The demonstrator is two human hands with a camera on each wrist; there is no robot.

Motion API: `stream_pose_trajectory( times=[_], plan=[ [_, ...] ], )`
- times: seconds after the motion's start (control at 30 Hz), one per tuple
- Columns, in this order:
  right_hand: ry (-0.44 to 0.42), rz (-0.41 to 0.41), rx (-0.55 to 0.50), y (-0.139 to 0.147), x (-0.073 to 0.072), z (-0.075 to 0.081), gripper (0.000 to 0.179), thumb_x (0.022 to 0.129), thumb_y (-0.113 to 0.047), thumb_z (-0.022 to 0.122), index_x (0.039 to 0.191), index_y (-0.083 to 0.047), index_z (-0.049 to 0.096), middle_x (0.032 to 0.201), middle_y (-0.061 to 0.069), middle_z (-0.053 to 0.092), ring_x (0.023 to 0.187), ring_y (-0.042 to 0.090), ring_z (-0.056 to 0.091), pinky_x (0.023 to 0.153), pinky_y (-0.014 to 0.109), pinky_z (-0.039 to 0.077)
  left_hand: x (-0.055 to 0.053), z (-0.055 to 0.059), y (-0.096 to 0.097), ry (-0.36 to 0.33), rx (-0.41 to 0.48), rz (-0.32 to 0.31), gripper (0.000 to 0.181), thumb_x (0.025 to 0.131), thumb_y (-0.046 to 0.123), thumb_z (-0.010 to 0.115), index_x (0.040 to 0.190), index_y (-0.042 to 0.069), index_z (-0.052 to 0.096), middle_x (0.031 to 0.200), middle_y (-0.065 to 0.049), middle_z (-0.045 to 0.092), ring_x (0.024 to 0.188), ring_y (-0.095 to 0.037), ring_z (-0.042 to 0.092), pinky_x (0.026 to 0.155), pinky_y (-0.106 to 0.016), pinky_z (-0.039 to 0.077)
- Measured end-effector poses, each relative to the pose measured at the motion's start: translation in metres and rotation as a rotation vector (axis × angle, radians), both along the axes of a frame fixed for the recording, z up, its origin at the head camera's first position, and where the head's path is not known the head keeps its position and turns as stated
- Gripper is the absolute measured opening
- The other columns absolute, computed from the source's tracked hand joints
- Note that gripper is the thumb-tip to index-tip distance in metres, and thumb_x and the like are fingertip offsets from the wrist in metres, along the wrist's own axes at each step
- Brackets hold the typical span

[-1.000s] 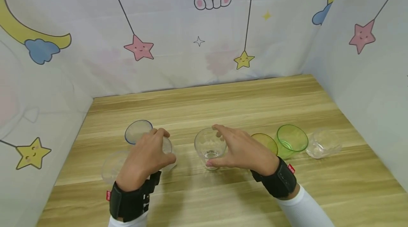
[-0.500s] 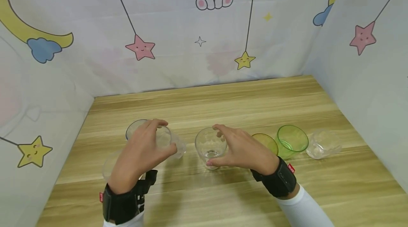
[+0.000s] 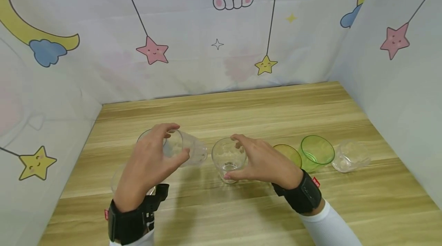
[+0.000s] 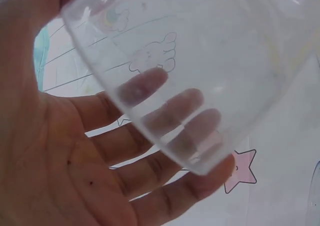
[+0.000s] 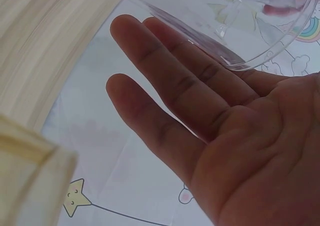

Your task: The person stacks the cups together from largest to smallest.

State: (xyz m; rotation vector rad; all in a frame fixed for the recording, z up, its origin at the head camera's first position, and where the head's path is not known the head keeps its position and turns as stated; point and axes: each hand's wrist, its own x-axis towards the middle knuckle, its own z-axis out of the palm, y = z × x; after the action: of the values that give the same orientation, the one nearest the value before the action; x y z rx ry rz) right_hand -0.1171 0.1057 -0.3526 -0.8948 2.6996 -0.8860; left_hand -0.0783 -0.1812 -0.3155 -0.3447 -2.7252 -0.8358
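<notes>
My left hand (image 3: pixel 146 161) holds a clear cup (image 3: pixel 195 150) by its rim end, thumb on the near side and fingers on the far side. That cup is tipped over, its mouth toward the palm and its base pointing right. In the left wrist view, the fingers (image 4: pixel 175 131) show through the wall of the clear cup (image 4: pixel 225 45). My right hand (image 3: pixel 264 161) grips a second clear cup (image 3: pixel 228 156) from its right side; this one stands upright on the table. The right wrist view shows fingers (image 5: pixel 180 80) against the cup's wall (image 5: pixel 210 20).
Behind my left hand is a blue-rimmed cup (image 3: pixel 143 135), mostly hidden. Another clear cup (image 3: pixel 117 179) is partly covered by that wrist. To the right are a yellow cup (image 3: pixel 290 154), a green cup (image 3: pixel 317 152) and a clear cup (image 3: pixel 350 157). A printed cloth (image 3: pixel 193 69) walls the table.
My left hand has moved up and slightly left with its cup. The cup has tipped, its base swinging to the right toward the other cup. My right hand has stayed put.
</notes>
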Motion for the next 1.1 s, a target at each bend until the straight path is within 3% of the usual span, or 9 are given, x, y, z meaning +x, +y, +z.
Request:
stream_pose_trajectory(
  times=[0.53,0.9,1.1],
  plan=[
    [-0.010,0.006,0.004,0.001,-0.001,-0.001,0.103,0.074,-0.067,0.080,0.148,-0.005,0.043,0.124,0.013,0.066,0.105,0.028,0.066,0.087,0.043,0.053,0.000,0.001,0.002,0.173,0.026,0.035,0.048,0.088,0.033,0.073,0.128,0.008,0.064,0.111,-0.010,0.068,0.096,-0.027,0.064,0.070,-0.045,0.051],
    [-0.009,0.010,-0.002,0.001,-0.002,-0.001,0.103,0.074,-0.066,0.080,0.148,-0.005,0.043,0.123,0.012,0.067,0.102,0.025,0.066,0.085,0.042,0.054,0.000,0.002,0.008,0.293,0.127,-0.033,0.044,0.086,0.030,0.073,0.124,0.009,0.067,0.112,-0.004,0.070,0.091,-0.018,0.065,0.062,-0.041,0.055],
    [-0.008,0.011,-0.006,0.001,-0.001,-0.002,0.103,0.073,-0.066,0.081,0.149,-0.006,0.043,0.124,0.012,0.067,0.102,0.027,0.067,0.085,0.042,0.054,0.000,0.002,0.010,0.318,0.142,-0.050,0.045,0.085,0.031,0.073,0.122,0.007,0.067,0.110,-0.004,0.070,0.091,-0.017,0.066,0.061,-0.040,0.055]
  ],
)
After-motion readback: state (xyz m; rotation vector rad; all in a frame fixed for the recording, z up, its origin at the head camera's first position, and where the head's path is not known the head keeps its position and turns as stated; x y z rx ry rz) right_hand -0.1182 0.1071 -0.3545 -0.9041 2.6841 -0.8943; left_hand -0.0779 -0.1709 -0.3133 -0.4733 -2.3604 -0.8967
